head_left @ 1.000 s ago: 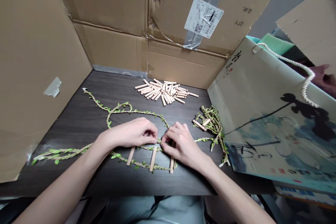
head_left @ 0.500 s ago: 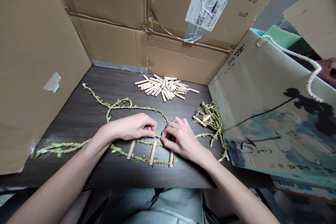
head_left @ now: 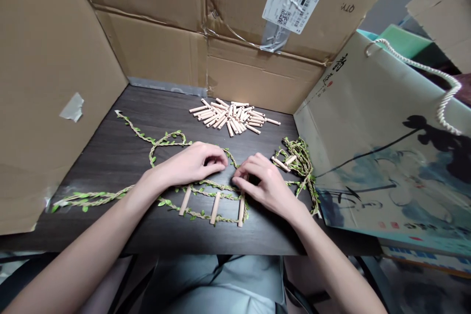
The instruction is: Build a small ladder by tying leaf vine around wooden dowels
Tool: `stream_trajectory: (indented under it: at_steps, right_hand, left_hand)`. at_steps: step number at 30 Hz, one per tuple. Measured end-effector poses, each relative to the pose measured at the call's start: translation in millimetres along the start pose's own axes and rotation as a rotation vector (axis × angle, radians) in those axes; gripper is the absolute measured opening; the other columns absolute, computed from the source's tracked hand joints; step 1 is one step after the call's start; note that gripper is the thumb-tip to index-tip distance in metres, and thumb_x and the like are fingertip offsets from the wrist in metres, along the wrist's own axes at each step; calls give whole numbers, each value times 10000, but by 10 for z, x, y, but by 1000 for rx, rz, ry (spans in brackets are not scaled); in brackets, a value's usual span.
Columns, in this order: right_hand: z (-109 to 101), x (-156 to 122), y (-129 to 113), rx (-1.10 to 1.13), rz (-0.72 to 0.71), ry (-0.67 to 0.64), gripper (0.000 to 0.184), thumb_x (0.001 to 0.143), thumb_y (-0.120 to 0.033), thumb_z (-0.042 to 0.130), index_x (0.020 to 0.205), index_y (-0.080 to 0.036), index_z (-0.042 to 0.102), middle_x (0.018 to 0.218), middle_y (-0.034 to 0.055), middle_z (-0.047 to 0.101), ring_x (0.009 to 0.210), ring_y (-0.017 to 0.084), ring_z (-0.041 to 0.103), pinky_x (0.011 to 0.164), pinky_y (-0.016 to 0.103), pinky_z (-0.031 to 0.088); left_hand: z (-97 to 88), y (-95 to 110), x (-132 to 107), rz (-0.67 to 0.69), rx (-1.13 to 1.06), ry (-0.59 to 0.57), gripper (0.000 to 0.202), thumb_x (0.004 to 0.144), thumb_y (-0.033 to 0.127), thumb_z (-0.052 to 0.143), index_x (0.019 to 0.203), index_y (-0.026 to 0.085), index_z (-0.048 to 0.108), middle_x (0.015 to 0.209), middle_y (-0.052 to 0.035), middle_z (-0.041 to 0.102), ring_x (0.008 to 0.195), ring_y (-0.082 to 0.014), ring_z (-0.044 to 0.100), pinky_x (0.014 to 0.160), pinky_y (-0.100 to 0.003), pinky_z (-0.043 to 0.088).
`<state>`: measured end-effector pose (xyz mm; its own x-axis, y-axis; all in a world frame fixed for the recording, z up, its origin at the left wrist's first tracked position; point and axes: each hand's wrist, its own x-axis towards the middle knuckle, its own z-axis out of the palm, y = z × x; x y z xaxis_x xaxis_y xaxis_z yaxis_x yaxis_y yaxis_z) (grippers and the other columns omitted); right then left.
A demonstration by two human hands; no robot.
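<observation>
The little ladder (head_left: 215,207) lies on the dark table (head_left: 121,157), right in front of the person. It is three small sticks tied between two lines of leafy string (head_left: 95,198). The left hand (head_left: 191,164) is just behind the ladder, its fingers bunched together and pinching the string. The right hand (head_left: 270,185) touches the top of the ladder's right stick (head_left: 242,208). Its fingers are bent and close together, but I cannot tell if they grip. Far behind the ladder is a pile of sticks (head_left: 233,117). A paper bag (head_left: 368,157) stands to the ladder's right.
</observation>
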<state>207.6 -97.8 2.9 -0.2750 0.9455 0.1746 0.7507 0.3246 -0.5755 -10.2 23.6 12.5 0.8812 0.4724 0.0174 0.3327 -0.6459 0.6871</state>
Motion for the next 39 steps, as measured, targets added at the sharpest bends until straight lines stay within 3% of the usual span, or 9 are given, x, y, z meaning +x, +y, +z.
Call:
stream_trajectory:
  at_steps: [4, 7, 9, 11, 14, 18, 27, 34, 39]
  right_hand:
    - [-93, -18, 111, -71, 106, -8, 149, 1001, -354, 682, 1039, -212, 705, 931, 29, 679, 888, 189, 599, 811, 314, 418]
    - [-100, -19, 143, -78, 185, -62, 198, 975, -387, 717, 1077, -218, 700, 888, 4, 691, 795, 167, 603, 750, 294, 397]
    - [-91, -13, 143, -53, 211, -91, 197, 971, -382, 723, 1073, -215, 699, 875, -5, 707, 758, 156, 601, 730, 285, 384]
    - [-88, -6, 136, -39, 223, -104, 191, 971, -377, 723, 1066, -212, 704, 880, -5, 718, 758, 153, 607, 726, 281, 380]
    - [-101, -2, 126, -35, 226, -105, 187, 971, -375, 724, 1060, -211, 713, 882, -1, 723, 778, 156, 620, 735, 282, 383]
    - [-115, -9, 122, -49, 233, -100, 187, 965, -384, 728, 1042, -214, 718, 860, -4, 720, 767, 155, 621, 735, 282, 381]
    - [-66, -12, 153, -35, 220, -89, 180, 959, -374, 734, 1038, -213, 715, 833, -8, 719, 757, 156, 620, 713, 273, 371]
    - [-56, -1, 144, 4, 227, -84, 114, 953, -287, 719, 1025, -198, 716, 846, 2, 731, 742, 154, 626, 707, 261, 386]
    - [-58, 20, 146, 38, 252, -83, 106, 930, -264, 730, 1012, -197, 726, 814, -6, 726, 727, 147, 625, 709, 255, 397]
  left_hand:
    - [116, -33, 34, 85, 147, 159, 242, 997, 292, 598, 1194, 197, 702, 1246, -91, 682, 1152, -240, 590, 1017, -373, 440]
    - [198, -64, 40, 106, 256, 124, 385, 996, 292, 609, 1379, 256, 615, 1510, -104, 545, 1371, -298, 473, 1138, -485, 354]
    - [213, -66, 32, 103, 261, 78, 396, 980, 298, 630, 1374, 252, 610, 1568, -111, 493, 1425, -315, 426, 1165, -512, 321]
    - [183, -46, 19, 105, 213, 44, 312, 957, 297, 654, 1263, 233, 661, 1554, -107, 502, 1426, -310, 420, 1179, -503, 303]
    - [88, 4, 3, 101, 122, -18, 104, 932, 307, 692, 968, 220, 736, 1363, -63, 645, 1305, -274, 505, 1159, -462, 297]
    - [5, 32, -2, 91, 39, -127, 144, 905, 350, 753, 816, 243, 786, 1131, -24, 736, 1131, -235, 573, 1102, -411, 296]
    - [19, 99, -32, 91, 32, -179, 58, 913, 300, 755, 920, 242, 761, 1088, -3, 729, 1122, -222, 579, 1037, -357, 285]
    - [325, 281, -18, 222, 109, -146, 326, 918, 311, 765, 1237, 286, 702, 1163, -32, 678, 1120, -229, 565, 1013, -370, 281]
    - [453, 298, 4, 254, 143, -160, 169, 965, 316, 702, 1120, 273, 757, 1111, -38, 685, 1077, -236, 543, 950, -378, 284]
